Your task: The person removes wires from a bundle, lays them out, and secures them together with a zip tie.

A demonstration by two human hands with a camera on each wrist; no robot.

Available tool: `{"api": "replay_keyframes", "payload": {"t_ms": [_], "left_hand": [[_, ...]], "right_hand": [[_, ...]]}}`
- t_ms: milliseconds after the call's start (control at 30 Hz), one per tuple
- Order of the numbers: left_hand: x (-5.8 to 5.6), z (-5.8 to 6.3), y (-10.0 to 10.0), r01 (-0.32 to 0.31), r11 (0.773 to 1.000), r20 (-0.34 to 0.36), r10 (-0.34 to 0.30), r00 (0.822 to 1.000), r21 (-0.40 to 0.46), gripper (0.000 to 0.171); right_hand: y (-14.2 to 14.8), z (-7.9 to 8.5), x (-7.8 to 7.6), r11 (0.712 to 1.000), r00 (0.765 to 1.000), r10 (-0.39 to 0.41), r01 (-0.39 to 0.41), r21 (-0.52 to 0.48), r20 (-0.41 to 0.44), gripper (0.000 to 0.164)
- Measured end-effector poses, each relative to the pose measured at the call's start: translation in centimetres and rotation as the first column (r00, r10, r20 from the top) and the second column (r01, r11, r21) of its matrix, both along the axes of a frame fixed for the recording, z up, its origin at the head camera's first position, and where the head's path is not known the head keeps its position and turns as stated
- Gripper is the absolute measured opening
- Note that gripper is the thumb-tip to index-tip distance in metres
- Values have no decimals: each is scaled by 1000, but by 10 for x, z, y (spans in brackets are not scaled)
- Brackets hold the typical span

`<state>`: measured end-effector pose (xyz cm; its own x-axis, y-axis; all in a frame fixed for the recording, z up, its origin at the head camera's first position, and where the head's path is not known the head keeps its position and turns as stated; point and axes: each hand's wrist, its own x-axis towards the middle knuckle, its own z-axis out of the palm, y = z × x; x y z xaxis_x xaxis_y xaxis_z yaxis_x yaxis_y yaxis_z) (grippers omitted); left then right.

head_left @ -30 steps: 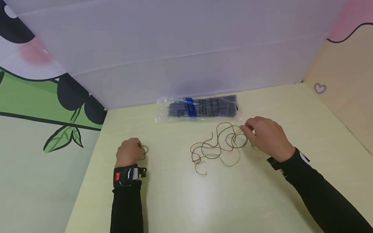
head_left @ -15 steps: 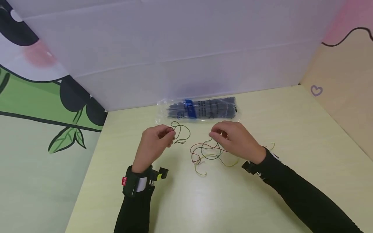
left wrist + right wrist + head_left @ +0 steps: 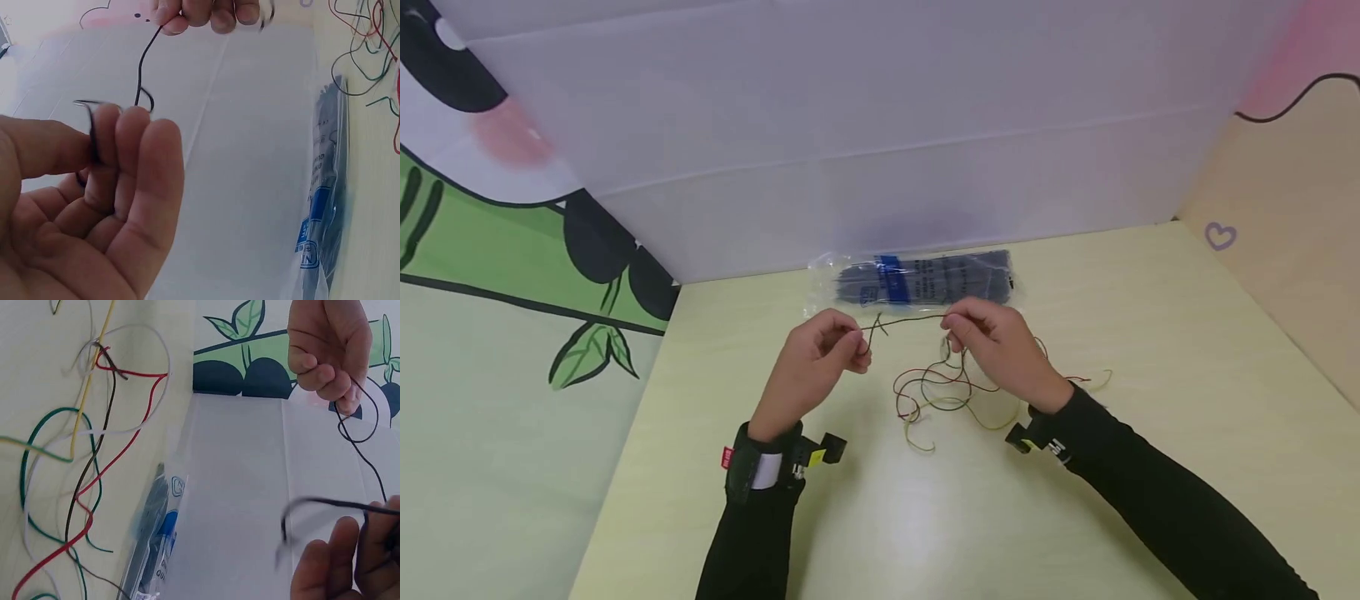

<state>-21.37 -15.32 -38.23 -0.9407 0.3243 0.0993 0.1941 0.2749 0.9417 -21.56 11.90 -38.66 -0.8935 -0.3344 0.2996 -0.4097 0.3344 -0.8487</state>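
A thin dark wire [image 3: 910,320] runs between my two hands, raised over the table. My left hand [image 3: 826,358] pinches one part of it between thumb and fingertips, and a small loop sticks out beside the fingers. My right hand [image 3: 1000,346] pinches the other part with thumb and forefinger. In the right wrist view a bent end of the dark wire [image 3: 325,501] juts from the right fingers. Below the right hand lies a loose tangle of wires, among them a red wire [image 3: 128,445], a green wire [image 3: 25,469], a yellow wire [image 3: 87,387] and a white wire [image 3: 170,359].
A clear plastic bag [image 3: 820,287] packed with dark thin strips [image 3: 958,279] and bearing a blue band lies at the table's back, close to the white backdrop [image 3: 880,125]. Printed panels stand at left and right. The pale tabletop [image 3: 895,525] extends toward me.
My left hand has come up from the left to the middle with the dark wire. My right hand has moved left from the tangle and now holds the wire too, stretched between both hands.
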Motion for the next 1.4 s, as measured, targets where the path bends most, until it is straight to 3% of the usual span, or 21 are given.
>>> {"api": "replay_keyframes", "payload": {"t_ms": [67,133,267,367,500,633,800,1000,1233,1400], "left_hand": [[-2,-2,-1,-21,997,-50,17,999,-74,19],[-3,-5,-3,-71,979,-140,44,989,-193,26],[-7,-11,-6,-218,886,-358,64,931,-409,27],[-10,-16,-8,-273,837,-446,39,894,-474,23],[-13,-22,-10,-298,810,-478,25,878,-505,19],[-15,-26,-10,-293,794,-470,10,882,-532,15],[-15,-29,-6,-266,757,-408,0,913,-596,14],[-11,-27,1,-228,719,-353,-25,935,-656,13],[-7,-28,-1,-196,628,-267,-19,963,-753,14],[-7,-26,0,-220,634,-296,-15,955,-741,12]], "right_hand": [[10,-2,-2,1000,1000,-18,18,10,4,19],[20,-3,-5,998,998,-58,58,21,1,20],[43,-5,-10,992,992,-127,127,5,6,21],[60,-9,-12,986,987,-151,154,66,-51,20],[82,-16,-12,954,973,-159,195,227,-168,17],[99,-19,-12,916,974,-122,184,356,-190,19],[114,-18,-10,903,982,-94,154,402,-163,19],[127,-24,-12,862,952,-213,289,416,-221,18],[137,-31,-12,824,932,-311,362,436,-186,22],[152,-31,-15,802,920,-371,386,456,-125,28]]}}
